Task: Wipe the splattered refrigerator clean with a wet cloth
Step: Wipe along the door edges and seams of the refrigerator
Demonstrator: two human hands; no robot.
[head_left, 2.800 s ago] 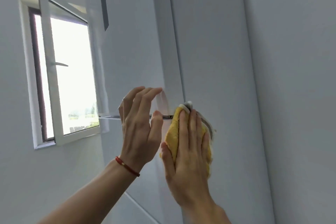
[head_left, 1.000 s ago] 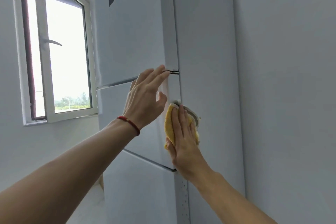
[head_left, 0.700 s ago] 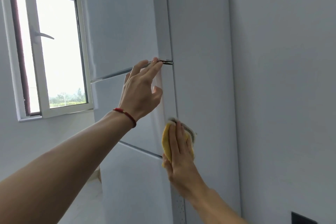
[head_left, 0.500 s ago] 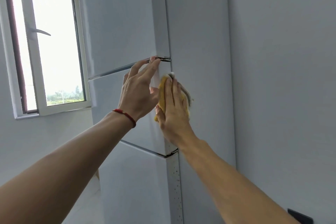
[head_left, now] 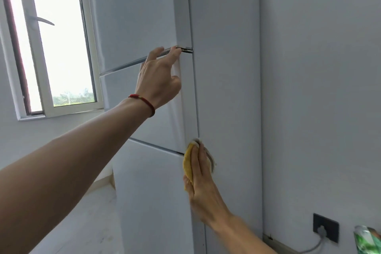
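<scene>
Cloth first: the soft yellow folded wiping cloth (head_left: 188, 163) is pinned flat by the right hand (head_left: 203, 179) against the front corner edge of the tall white refrigerator (head_left: 224, 88), just where the seam between the middle and lower doors meets that corner. The fingers lie straight and together over it, so it is pressed rather than pinched. It looks light, limp and, being wet, likely to slide easily on the glossy panel; a flat palm with steady pressure should serve better than a fingertip pinch, and a fold could slip loose at the corner. The left hand (head_left: 159, 80) rests higher, fingers spread apart, tips at the metal trim (head_left: 123, 66) under the upper door, clamped on nothing. The refrigerator's side panel looks smooth and hard; I can make out no splatter on it. Beside its right edge stands a plain pale wall (head_left: 319, 88) with a dark socket plate (head_left: 325, 227) low down. Left of the refrigerator is a bright white-framed window (head_left: 59, 47).
</scene>
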